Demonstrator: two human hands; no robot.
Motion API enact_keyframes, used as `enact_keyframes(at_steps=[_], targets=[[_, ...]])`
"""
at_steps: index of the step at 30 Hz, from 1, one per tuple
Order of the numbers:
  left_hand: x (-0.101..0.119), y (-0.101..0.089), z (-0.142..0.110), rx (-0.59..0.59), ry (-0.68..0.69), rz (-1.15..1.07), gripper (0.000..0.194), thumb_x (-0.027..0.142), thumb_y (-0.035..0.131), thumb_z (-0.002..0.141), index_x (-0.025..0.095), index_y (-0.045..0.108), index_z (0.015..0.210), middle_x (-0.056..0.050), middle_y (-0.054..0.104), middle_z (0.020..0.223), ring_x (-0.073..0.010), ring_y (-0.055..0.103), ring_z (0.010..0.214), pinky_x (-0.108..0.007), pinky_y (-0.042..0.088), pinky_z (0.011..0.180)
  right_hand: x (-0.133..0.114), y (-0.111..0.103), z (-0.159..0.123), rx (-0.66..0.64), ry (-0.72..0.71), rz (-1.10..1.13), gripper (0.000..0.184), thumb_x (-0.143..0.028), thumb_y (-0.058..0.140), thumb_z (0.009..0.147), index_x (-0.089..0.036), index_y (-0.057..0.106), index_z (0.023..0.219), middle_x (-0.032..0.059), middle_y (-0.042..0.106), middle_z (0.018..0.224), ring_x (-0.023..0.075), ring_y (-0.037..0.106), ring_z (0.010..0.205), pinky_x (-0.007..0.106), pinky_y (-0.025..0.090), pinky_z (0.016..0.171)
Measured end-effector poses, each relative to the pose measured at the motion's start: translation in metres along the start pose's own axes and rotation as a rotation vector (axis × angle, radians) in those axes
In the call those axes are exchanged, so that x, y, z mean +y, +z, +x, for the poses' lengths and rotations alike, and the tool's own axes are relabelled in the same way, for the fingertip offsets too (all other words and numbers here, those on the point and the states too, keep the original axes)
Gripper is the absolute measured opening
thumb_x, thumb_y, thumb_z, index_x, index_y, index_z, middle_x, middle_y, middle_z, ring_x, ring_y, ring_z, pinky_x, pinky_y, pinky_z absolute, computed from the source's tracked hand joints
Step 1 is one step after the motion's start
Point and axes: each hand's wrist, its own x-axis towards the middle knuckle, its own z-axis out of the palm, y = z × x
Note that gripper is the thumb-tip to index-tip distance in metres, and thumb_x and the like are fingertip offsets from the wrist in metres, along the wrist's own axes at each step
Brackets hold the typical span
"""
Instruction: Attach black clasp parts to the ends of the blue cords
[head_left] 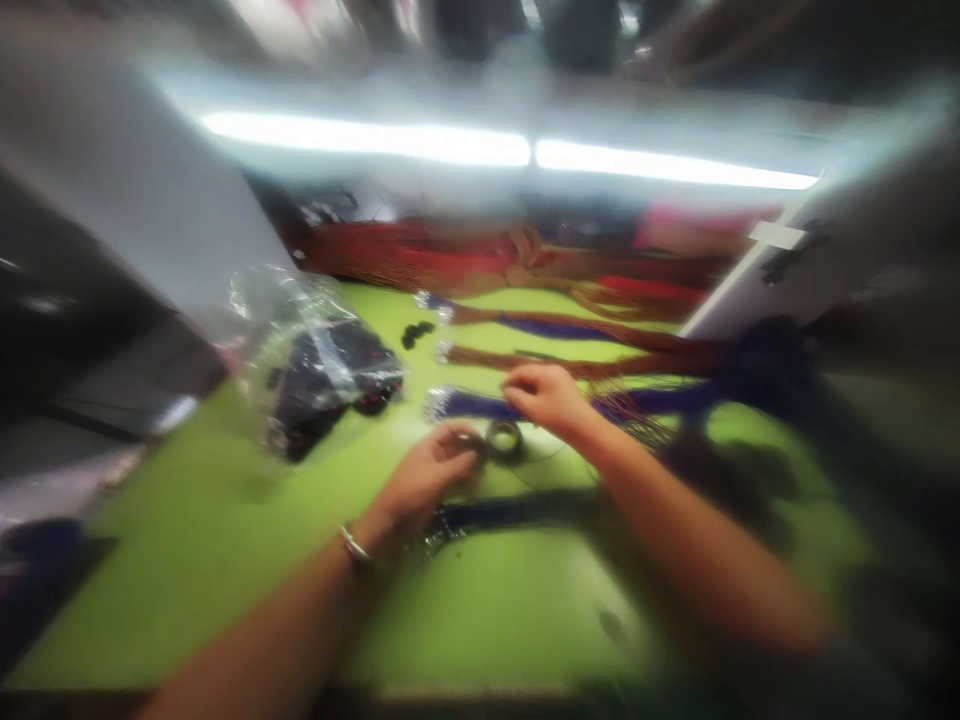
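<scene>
My left hand (439,462) is over the green table with its fingers curled together. Something dark shows at its fingertips, too blurred to name. Touching or just beside those fingertips is a small roll of dark tape (505,440). My right hand (547,397) is closed in a pinch over a bundle of blue wires (480,405) with pale connectors (436,402) at its left end. What the pinch holds is hidden. Nearer me, a dark wire bundle (517,508) lies beneath both hands, and a thin wire loops between it and the roll.
A clear plastic bag (322,375) of dark parts stands left on the green table (202,540). Small black pieces (417,333) lie beside it. Brown wire bundles (555,360) stretch rightward behind my hands, with red and brown wires (427,255) farther back. Tube lights (367,138) hang above.
</scene>
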Motion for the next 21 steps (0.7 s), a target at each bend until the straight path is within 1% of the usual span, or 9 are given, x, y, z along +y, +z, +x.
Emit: enact_keyframes(at_steps=[3, 6, 9, 12, 14, 16, 18, 21], targets=[[0.0, -0.001, 0.0, 0.011, -0.008, 0.009, 0.034, 0.025, 0.072, 0.07, 0.018, 0.054, 0.097, -0.003, 0.063, 0.083, -0.0124, 0.062, 0.069, -0.022, 0.044, 0.061, -0.003, -0.004, 0.008, 0.018, 0.053, 0.068, 0.015, -0.016, 0.054, 0.075, -0.012, 0.068, 0.076, 0.0, 0.063, 0.061, 0.006, 0.05, 0.048, 0.018, 0.042, 0.05], [0.001, -0.001, -0.001, 0.005, -0.03, 0.007, 0.033, 0.025, 0.072, 0.071, 0.018, 0.053, 0.098, -0.004, 0.064, 0.084, -0.0123, 0.062, 0.07, -0.022, 0.045, 0.062, -0.012, -0.011, 0.02, 0.039, 0.105, 0.117, 0.015, -0.017, 0.052, 0.075, -0.011, 0.067, 0.076, -0.0006, 0.061, 0.058, 0.0048, 0.046, 0.041, 0.017, 0.037, 0.041], [0.004, 0.0, -0.001, 0.006, -0.047, -0.008, 0.035, 0.025, 0.073, 0.07, 0.017, 0.053, 0.098, -0.003, 0.064, 0.082, -0.0119, 0.061, 0.069, -0.022, 0.045, 0.063, -0.02, -0.015, 0.024, 0.061, 0.028, 0.126, 0.015, -0.018, 0.054, 0.075, -0.011, 0.067, 0.073, -0.0002, 0.061, 0.059, 0.005, 0.046, 0.044, 0.017, 0.038, 0.043], [0.007, 0.003, -0.001, 0.033, -0.066, -0.035, 0.038, 0.025, 0.075, 0.067, 0.016, 0.054, 0.097, -0.003, 0.064, 0.079, -0.0115, 0.061, 0.066, -0.022, 0.045, 0.063, -0.02, -0.009, 0.013, -0.008, -0.055, 0.125, 0.016, -0.021, 0.056, 0.074, -0.012, 0.068, 0.069, 0.0004, 0.063, 0.061, 0.0072, 0.051, 0.053, 0.019, 0.041, 0.053], [0.007, 0.003, 0.0, 0.04, -0.083, -0.059, 0.04, 0.025, 0.077, 0.065, 0.015, 0.055, 0.096, -0.003, 0.065, 0.078, -0.0114, 0.061, 0.065, -0.022, 0.045, 0.063, -0.015, -0.001, -0.001, -0.095, -0.055, 0.095, 0.016, -0.02, 0.056, 0.073, -0.012, 0.07, 0.07, 0.0006, 0.065, 0.063, 0.0091, 0.054, 0.059, 0.02, 0.042, 0.058], [0.007, 0.003, 0.001, 0.027, -0.095, -0.079, 0.04, 0.023, 0.078, 0.063, 0.015, 0.056, 0.096, -0.004, 0.065, 0.078, -0.0113, 0.061, 0.065, -0.023, 0.046, 0.063, -0.009, 0.007, -0.016, -0.158, -0.023, 0.028, 0.017, -0.018, 0.055, 0.072, -0.014, 0.071, 0.073, 0.0008, 0.067, 0.066, 0.0101, 0.056, 0.061, 0.02, 0.041, 0.06], [0.004, 0.001, 0.002, 0.002, -0.1, -0.091, 0.038, 0.021, 0.077, 0.064, 0.015, 0.057, 0.096, -0.004, 0.065, 0.079, -0.0114, 0.061, 0.066, -0.023, 0.046, 0.065, -0.005, 0.012, -0.029, -0.175, 0.011, -0.045, 0.019, -0.019, 0.054, 0.072, -0.017, 0.073, 0.077, 0.0009, 0.069, 0.069, 0.0105, 0.057, 0.062, 0.021, 0.04, 0.06], [0.0, -0.002, 0.003, -0.024, -0.1, -0.098, 0.035, 0.019, 0.074, 0.068, 0.015, 0.057, 0.099, -0.005, 0.066, 0.082, -0.0114, 0.061, 0.067, -0.023, 0.047, 0.066, -0.007, 0.015, -0.037, -0.168, 0.03, -0.121, 0.019, -0.022, 0.054, 0.072, -0.021, 0.073, 0.078, 0.0006, 0.069, 0.071, 0.0106, 0.056, 0.063, 0.02, 0.037, 0.057]])
